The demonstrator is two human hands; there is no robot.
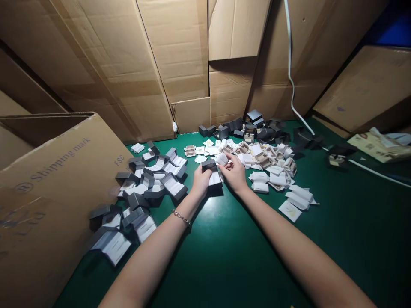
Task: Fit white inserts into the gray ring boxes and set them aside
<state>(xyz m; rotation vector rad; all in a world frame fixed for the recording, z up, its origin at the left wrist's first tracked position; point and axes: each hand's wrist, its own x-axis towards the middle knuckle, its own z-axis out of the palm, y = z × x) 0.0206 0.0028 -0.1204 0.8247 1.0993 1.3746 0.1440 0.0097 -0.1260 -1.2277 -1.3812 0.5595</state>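
Observation:
In the middle of the green table, my left hand (201,182) is closed around a small dark grey jewellery-type box (215,178), its lid raised and its white inside showing. My right hand (236,174) pinches a small white folded insert (222,159) just above and beside that box. Fingertips of both hands nearly meet there. Behind my right hand lies a heap of white and tan card inserts (265,159). Left of my left hand, several similar open grey boxes (173,185) with white linings are piled.
A large carton (61,171) stands at the left, and tall cardboard boxes (180,47) wall off the back. More dark boxes (236,125) lie at the rear. A white cable (290,72) hangs down and crosses the green table (212,256) at right, near a yellowish packet (379,144).

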